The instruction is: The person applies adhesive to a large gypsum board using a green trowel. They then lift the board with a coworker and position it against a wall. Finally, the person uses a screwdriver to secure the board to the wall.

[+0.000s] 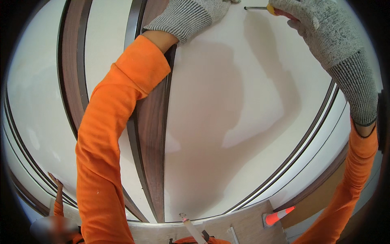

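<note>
My right hand (321, 30), in a grey knit glove, is closed around the red and yellow handle of a screwdriver (260, 8) at the upper right. Its metal shaft points left, close to a cream wall panel (252, 134). At the top edge, my left hand (201, 14) wears a matching glove with a striped cuff. It is over the panel beside a dark wood-grain strip (152, 122). Most of its fingers lie out of the picture, so whether it grips anything is hidden. Both forearms are in orange sleeves, and a shadow falls across the panel.
Another wood-grain strip (72, 61) with black edging runs down the wall further left. At lower left a co-worker's bare hand (54, 179) rests near the wall. An orange and white traffic cone (279, 215) lies tilted in view on the floor (252, 223).
</note>
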`<act>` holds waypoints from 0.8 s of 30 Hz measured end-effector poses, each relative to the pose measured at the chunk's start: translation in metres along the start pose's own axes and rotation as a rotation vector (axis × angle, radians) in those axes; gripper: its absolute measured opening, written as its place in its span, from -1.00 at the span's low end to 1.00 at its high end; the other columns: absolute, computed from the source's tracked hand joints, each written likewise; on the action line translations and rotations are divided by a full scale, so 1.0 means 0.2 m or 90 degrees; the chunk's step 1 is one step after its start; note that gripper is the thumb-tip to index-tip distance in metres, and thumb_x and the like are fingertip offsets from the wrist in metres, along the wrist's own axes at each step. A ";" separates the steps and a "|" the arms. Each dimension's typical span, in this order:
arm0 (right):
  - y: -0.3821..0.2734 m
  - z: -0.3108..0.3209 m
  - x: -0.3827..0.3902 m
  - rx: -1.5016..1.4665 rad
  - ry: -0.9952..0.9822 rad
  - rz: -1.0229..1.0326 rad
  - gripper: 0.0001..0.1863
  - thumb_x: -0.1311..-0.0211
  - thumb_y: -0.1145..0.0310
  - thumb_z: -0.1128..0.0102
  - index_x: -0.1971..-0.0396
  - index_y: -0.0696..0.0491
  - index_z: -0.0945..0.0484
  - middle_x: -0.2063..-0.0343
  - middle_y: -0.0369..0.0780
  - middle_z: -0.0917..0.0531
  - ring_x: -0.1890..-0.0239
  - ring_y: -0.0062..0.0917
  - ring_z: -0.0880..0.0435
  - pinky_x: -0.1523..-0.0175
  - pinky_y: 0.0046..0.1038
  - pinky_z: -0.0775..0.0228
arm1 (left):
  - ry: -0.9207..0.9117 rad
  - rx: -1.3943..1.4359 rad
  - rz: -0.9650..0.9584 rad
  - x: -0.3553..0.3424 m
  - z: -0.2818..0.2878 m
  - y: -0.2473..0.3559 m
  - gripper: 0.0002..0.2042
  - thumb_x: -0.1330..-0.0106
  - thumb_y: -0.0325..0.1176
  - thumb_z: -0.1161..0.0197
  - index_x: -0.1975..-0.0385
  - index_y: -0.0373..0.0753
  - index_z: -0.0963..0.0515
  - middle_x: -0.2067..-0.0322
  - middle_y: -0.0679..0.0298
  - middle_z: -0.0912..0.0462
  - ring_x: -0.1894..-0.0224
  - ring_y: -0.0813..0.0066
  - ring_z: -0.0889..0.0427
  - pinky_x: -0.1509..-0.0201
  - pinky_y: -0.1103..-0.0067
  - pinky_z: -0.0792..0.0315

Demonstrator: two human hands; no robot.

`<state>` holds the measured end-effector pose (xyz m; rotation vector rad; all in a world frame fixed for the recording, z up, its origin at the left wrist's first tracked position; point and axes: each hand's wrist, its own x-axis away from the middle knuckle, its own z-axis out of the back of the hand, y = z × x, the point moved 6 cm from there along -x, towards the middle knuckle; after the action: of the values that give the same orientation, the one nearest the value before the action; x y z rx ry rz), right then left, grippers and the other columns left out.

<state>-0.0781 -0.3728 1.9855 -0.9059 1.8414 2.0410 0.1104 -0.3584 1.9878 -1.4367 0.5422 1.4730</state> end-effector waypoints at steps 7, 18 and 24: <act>-0.11 0.08 0.02 -0.164 -0.035 -0.217 -0.79 -0.33 0.34 -0.35 0.12 0.10 -0.73 0.34 -0.12 -0.82 0.31 -0.31 -0.81 0.05 -0.28 -0.66 | 0.020 -0.024 0.017 -0.02 -0.08 0.01 -0.67 -0.52 -0.32 0.00 -0.04 -0.03 -0.74 -0.01 0.17 -0.80 -0.08 0.16 -0.76 -0.20 0.23 -0.60; -0.10 0.03 0.06 -0.031 0.053 -0.053 -0.82 -0.26 0.40 -0.44 0.17 0.07 -0.68 0.27 -0.21 -0.73 0.16 -0.38 -0.77 -0.03 -0.28 -0.62 | 0.016 -0.007 0.006 0.01 -0.11 0.05 -0.68 -0.49 -0.31 -0.03 -0.01 -0.05 -0.75 0.00 0.16 -0.80 -0.11 0.14 -0.74 -0.25 0.23 -0.57; 0.05 0.03 0.14 -0.196 0.172 -0.170 -0.87 -0.29 0.39 -0.43 0.25 0.12 -0.80 0.40 -0.20 -0.81 0.30 -0.50 -0.82 0.08 -0.43 -0.68 | 0.045 -0.020 -0.077 -0.08 0.04 0.23 -0.66 -0.56 -0.31 0.03 -0.09 -0.07 -0.71 -0.04 0.14 -0.78 -0.14 0.20 -0.73 -0.30 0.27 -0.56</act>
<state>-0.1078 -0.3746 1.9775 -1.4871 1.4384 2.1451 0.0653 -0.3766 1.9899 -1.5234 0.4691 1.3459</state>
